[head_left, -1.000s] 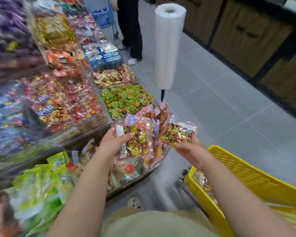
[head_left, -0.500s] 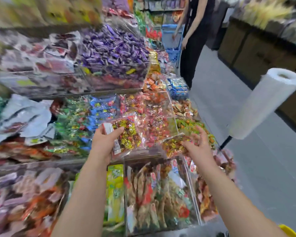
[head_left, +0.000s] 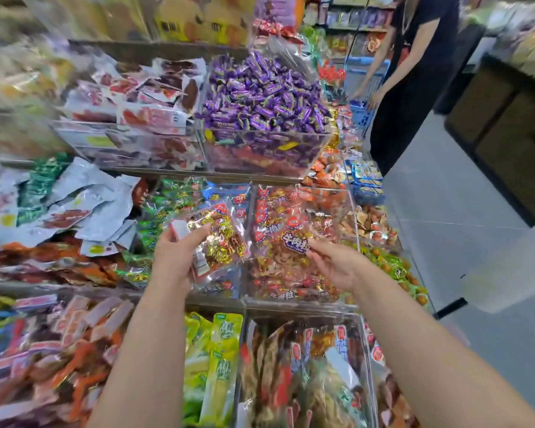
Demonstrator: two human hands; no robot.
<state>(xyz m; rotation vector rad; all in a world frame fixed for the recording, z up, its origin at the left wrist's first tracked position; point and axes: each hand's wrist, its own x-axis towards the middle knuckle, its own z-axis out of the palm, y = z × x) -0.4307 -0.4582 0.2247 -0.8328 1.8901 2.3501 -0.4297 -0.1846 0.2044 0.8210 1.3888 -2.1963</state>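
Observation:
My left hand [head_left: 179, 254] grips a clear packet of gold-wrapped sweets [head_left: 221, 239], held in front of the middle shelf. My right hand [head_left: 337, 264] reaches over a clear bin [head_left: 351, 208] full of red and gold snack packets. Its thumb and fingertips pinch the edge of a second snack packet with a blue label [head_left: 294, 240], which sits just above the pile in that bin. Both forearms stretch forward from the bottom of the view.
Tiered clear bins of snacks fill the left and middle, with purple-wrapped sweets [head_left: 266, 97] above and green packets [head_left: 223, 362] below. A person in black [head_left: 408, 88] stands at the back right by a blue basket [head_left: 360, 114]. Grey floor [head_left: 445, 211] runs along the right, beside a blurred white roll [head_left: 507, 273].
The view has swung from the yellow basket and floor up to the shelves. Both hands moved forward with their packets, and the right one now holds its packet over the red and gold bin.

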